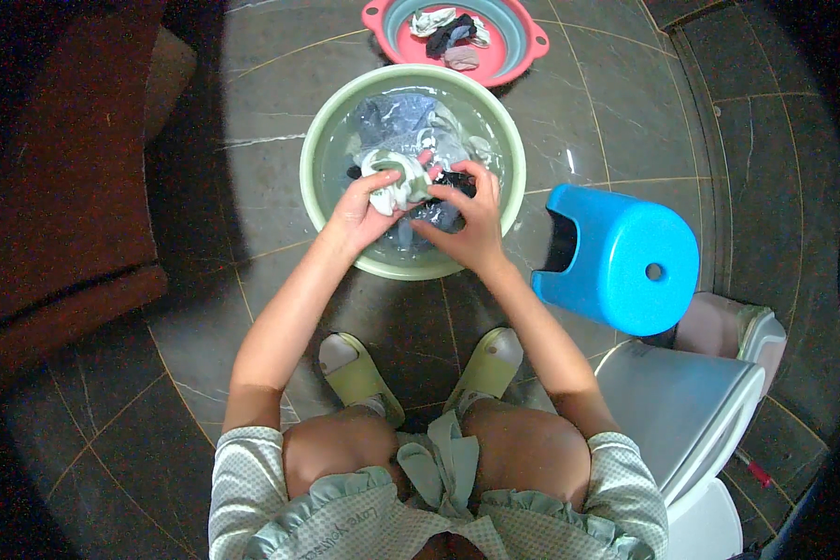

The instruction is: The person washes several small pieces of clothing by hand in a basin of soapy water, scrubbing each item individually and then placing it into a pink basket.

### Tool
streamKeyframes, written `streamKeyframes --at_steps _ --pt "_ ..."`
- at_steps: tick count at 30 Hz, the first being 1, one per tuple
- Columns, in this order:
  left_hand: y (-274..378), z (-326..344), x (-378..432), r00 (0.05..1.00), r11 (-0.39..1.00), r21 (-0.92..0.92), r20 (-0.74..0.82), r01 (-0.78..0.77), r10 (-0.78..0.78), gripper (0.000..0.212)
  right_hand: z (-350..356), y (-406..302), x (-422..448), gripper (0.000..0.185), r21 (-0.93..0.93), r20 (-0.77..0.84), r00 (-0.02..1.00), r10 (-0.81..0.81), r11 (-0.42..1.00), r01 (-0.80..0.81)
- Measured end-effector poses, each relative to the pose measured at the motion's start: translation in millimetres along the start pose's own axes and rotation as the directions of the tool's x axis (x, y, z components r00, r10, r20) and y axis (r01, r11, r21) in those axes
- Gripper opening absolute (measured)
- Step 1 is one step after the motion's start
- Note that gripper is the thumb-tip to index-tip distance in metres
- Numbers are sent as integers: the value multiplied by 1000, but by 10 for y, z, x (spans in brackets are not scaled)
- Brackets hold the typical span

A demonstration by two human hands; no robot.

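Note:
A white and green cloth item, possibly a sock, lies bunched and wet in my left hand. The thumb presses on top of it and the fingers reach underneath. My right hand is just to its right, fingers apart and curved, with the index fingertip at the cloth's edge. Both hands are over a light green round basin of water. In the water are blue-grey fabric, pale pieces and a dark piece, partly hidden by my hands.
Beyond the basin, a red and grey collapsible tub holds several small garments. To the right are a blue plastic stool, a grey lidded bin and a smaller bin. A brown piece of furniture is at left on the tiled floor.

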State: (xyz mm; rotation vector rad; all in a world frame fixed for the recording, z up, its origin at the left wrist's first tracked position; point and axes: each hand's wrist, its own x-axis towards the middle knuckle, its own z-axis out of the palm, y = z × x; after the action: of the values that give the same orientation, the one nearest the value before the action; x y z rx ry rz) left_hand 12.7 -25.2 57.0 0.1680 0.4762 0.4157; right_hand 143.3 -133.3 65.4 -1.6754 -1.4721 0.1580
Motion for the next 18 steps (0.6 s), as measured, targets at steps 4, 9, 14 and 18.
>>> streamKeyframes --at_steps 4,9,14,18 --pt "-35 -134 86 984 998 25 -167 66 -61 23 -14 -6 -35 28 -237 -146 984 -98 970 62" --pt "-93 -157 99 946 948 283 -320 147 -51 14 -1 89 -24 42 -98 -56 998 7 995 -13" --pt "-43 -204 33 934 906 241 -168 348 -315 20 20 133 166 63 -60 234 941 -246 962 266" --pt "0 -164 9 883 837 294 -62 462 -466 32 -8 220 234 56 -106 532 795 -290 909 403"
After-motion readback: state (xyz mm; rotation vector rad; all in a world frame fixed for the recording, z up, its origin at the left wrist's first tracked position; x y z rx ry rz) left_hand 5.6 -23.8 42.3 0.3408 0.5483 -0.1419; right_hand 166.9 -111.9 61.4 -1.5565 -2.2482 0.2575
